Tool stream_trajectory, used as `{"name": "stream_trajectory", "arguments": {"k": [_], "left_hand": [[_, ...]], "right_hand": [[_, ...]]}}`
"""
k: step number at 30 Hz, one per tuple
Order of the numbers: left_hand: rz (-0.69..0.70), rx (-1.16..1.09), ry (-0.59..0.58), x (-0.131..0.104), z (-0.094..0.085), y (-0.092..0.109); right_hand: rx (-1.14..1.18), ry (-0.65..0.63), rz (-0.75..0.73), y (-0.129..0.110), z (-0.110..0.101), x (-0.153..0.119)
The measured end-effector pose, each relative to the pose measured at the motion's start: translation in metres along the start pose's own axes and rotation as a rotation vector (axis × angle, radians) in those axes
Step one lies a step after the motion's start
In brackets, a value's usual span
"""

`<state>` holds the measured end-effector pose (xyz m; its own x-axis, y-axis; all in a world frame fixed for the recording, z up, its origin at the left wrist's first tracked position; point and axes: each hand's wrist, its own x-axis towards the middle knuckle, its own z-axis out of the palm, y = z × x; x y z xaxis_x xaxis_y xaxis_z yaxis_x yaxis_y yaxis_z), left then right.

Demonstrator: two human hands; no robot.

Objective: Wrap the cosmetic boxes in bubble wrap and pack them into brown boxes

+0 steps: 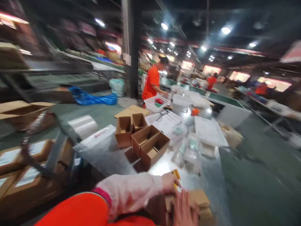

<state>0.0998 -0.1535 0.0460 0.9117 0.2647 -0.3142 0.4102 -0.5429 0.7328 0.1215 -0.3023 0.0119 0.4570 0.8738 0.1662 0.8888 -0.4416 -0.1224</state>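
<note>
My left hand [169,183], in a pale sleeve, reaches across the near part of the metal table [162,164]. Its fingers are curled round a yellow object [176,174], perhaps a tape dispenser. Just in front of me, my right hand [184,208] lies with its fingers stretched out on a cardboard box [199,199]. Several open brown boxes [154,149] stand beyond my left sleeve. Clear plastic packages with green contents [193,147] lie farther along the table. The frame is blurred.
White trays [209,130] line the table's far right side. A person in orange [150,82] stands behind a tray with red and green items [156,104]. A roll of clear film [83,126] is at the left, near labelled cartons [29,174]. A dark pillar [131,50] rises behind.
</note>
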Motion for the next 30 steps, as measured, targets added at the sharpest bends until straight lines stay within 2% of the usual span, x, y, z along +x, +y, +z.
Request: {"name": "stream_trajectory", "arguments": {"k": [3, 7, 10, 14, 20, 23, 25, 27, 30], "left_hand": [[-0.028, 0.013, -0.114, 0.006, 0.019, -0.003], [-0.03, 0.107, 0.002, 0.004, 0.031, -0.018], [0.041, 0.146, 0.066, -0.003, 0.035, -0.027], [0.104, 0.196, -0.001, -0.005, 0.031, -0.03], [0.157, 0.419, -0.098, 0.0, 0.023, -0.017], [0.179, 0.369, -0.218, 0.007, 0.013, -0.012], [0.199, 0.332, -0.279, 0.015, -0.001, -0.003], [0.215, 0.453, -0.268, 0.025, -0.019, 0.018], [0.25, 0.753, -0.252, 0.052, -0.044, 0.079]], "right_hand": [[0.018, -0.075, 0.048, -0.004, 0.002, -0.035], [0.089, -0.022, 0.069, -0.013, 0.0, -0.042], [0.125, 0.019, 0.109, -0.018, -0.001, -0.04], [0.187, 0.027, 0.13, -0.018, 0.002, -0.041], [0.312, -0.147, 0.193, -0.014, -0.011, -0.035], [0.361, -0.215, 0.176, -0.009, -0.02, -0.033], [0.37, -0.249, 0.138, -0.006, -0.024, -0.033], [0.354, -0.263, 0.119, -0.006, -0.025, -0.033], [0.327, -0.232, 0.169, -0.01, -0.02, -0.031]]}}
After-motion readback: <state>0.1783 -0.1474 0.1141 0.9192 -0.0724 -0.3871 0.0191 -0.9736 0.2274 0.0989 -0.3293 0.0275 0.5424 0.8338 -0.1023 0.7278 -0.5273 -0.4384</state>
